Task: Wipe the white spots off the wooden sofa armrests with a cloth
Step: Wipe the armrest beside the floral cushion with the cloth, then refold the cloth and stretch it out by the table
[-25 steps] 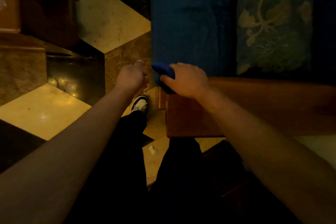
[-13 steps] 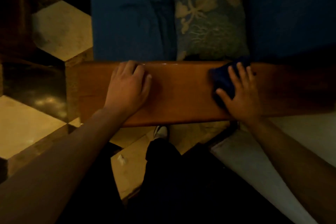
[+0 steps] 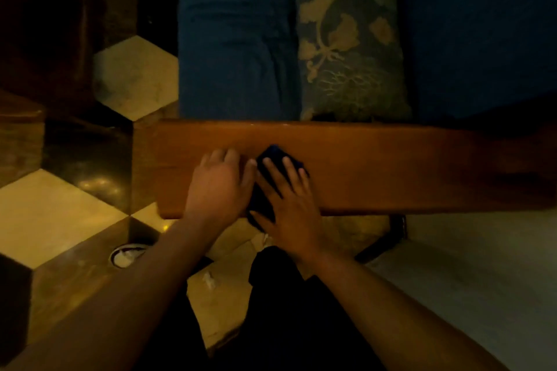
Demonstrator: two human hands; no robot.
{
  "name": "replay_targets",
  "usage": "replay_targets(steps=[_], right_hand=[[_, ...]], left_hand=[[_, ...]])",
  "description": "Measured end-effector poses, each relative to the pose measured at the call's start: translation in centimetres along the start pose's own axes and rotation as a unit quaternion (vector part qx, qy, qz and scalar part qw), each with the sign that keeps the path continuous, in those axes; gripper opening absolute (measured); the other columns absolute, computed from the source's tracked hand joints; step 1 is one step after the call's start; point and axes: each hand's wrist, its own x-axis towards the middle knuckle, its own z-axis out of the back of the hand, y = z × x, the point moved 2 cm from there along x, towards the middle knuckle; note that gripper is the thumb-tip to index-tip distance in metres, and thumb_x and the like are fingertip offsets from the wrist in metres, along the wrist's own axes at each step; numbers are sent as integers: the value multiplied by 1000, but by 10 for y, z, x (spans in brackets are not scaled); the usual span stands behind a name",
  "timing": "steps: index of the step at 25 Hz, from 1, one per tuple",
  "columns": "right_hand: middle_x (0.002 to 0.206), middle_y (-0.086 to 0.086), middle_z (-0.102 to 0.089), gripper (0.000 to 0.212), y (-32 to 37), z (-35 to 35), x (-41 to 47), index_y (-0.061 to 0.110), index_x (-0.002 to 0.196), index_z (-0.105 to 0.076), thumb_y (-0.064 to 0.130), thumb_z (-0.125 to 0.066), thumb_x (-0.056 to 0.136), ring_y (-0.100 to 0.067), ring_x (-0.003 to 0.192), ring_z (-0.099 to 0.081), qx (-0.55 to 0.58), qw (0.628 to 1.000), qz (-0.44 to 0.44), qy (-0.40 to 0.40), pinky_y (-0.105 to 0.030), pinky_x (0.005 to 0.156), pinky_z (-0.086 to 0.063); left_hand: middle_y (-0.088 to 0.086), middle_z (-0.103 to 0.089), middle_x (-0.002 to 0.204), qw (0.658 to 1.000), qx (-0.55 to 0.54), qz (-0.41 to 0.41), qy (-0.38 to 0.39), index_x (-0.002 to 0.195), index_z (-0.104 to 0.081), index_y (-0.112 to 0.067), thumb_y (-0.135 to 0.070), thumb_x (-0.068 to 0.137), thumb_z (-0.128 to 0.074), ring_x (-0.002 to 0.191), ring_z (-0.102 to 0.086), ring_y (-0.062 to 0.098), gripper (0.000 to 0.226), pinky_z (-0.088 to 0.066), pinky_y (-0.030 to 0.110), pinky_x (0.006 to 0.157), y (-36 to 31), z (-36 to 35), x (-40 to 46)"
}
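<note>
Nearest the camera, two bare forearms reach forward over dark trousers and a patterned floor (image 3: 45,214) of pale and dark tiles. Toe of a shoe (image 3: 128,254) shows beside the left forearm. Lighting dim; fine detail poor.

Right hand (image 3: 289,208): flat, palm down, fingers straight and spread, pressing the dark blue cloth (image 3: 275,156) onto the wooden armrest (image 3: 391,166). Grip is not a closed one; the cloth is held by downward pressure of straight fingers, none curled round it. Cloth lies on the armrest's top face, left of its middle, with part of it hanging over the near edge under the palm; its far corner sticks out beyond the fingertips.

Left hand (image 3: 221,184): rests on the armrest just left of the cloth, knuckles up, fingers bent loosely, holding nothing. Its thumb side touches or nearly touches the cloth and the right hand; contact cannot be told.

Armrest runs across the view, a broad polished brown plank. A few faint pale flecks sit along its far edge; whether these are spots or glare cannot be told.

Beyond the armrest: blue sofa seat (image 3: 235,39), and a floral cushion (image 3: 349,45) lying on it, its near end against the armrest.
</note>
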Motion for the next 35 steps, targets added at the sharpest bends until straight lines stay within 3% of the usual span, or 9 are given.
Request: replay_targets(steps=[6, 9, 11, 13, 15, 20, 23, 27, 35], right_hand=[[157, -8, -46, 69, 60, 2, 134, 17, 148, -49, 61, -38, 97, -38, 151, -26, -13, 963, -261, -69, -59, 124, -17], [134, -7, -62, 50, 150, -21, 174, 15, 132, -61, 48, -55, 95, -36, 137, -47, -44, 993, -100, -48, -53, 118, -29], [118, -5, -66, 32, 205, -36, 200, 19, 118, -65, 41, -63, 94, -29, 118, -61, 9, 994, -1, 114, -46, 105, -46], [112, -5, -66, 26, 275, -54, 219, 20, 115, -66, 39, -59, 98, -24, 100, -67, 102, 964, -8, 246, -46, 89, -55], [102, -9, -69, 29, 346, -64, 232, 15, 106, -68, 41, -57, 99, -26, 89, -68, 227, 945, -95, 216, -50, 83, -57], [109, -19, -74, 25, 493, -67, 262, 16, 111, -69, 37, -61, 99, -32, 98, -73, 495, 787, -262, 257, -51, 91, -59], [106, -18, -77, 23, 582, -59, 281, 17, 107, -75, 34, -65, 96, -31, 96, -75, 575, 705, -267, 318, -46, 87, -61], [86, -10, -74, 18, 674, -46, 302, 10, 93, -72, 21, -58, 92, -26, 88, -70, 547, 737, -210, 339, -42, 85, -53], [121, -6, -69, 32, 806, -30, 402, 26, 118, -63, 10, -72, 91, -25, 108, -70, 487, 792, -95, 355, -47, 99, -58]], left_hand=[[13, -62, 118, 980, -130, 122, -90, 119, -62, -9, -40, 104, -42, 111, -54, 31, 39, -45, 46, 95, 114, 43, -26], [10, -63, 122, 943, -252, 199, -81, 127, -59, -11, -45, 104, -41, 111, -58, 26, 45, -45, 40, 89, 189, 65, -28], [2, -65, 112, 914, -326, 240, -29, 128, -58, -16, -55, 102, -37, 94, -60, 14, 51, -41, 31, 72, 228, 77, -30], [0, -64, 101, 854, -421, 306, -14, 120, -60, -19, -65, 98, -37, 81, -58, 8, 56, -37, 26, 61, 274, 98, -38], [2, -66, 105, 788, -503, 346, -82, 116, -61, -23, -71, 91, -43, 87, -63, 11, 57, -42, 26, 61, 323, 123, -54], [2, -67, 117, 714, -554, 370, -216, 131, -55, -24, -76, 74, -57, 101, -68, 19, 78, -58, 39, 83, 424, 194, -114], [3, -71, 114, 675, -597, 359, -243, 116, -59, -28, -54, 87, -69, 96, -71, 14, 40, -57, 28, 76, 491, 241, -152], [1, -70, 110, 652, -608, 350, -287, 120, -60, -23, -42, 83, -78, 97, -71, 14, 45, -57, 26, 77, 554, 304, -190], [2, -65, 78, 610, -590, 381, -368, 79, -58, -18, -20, 76, -82, 71, -63, 14, 24, -54, 24, 56, 667, 418, -186]])
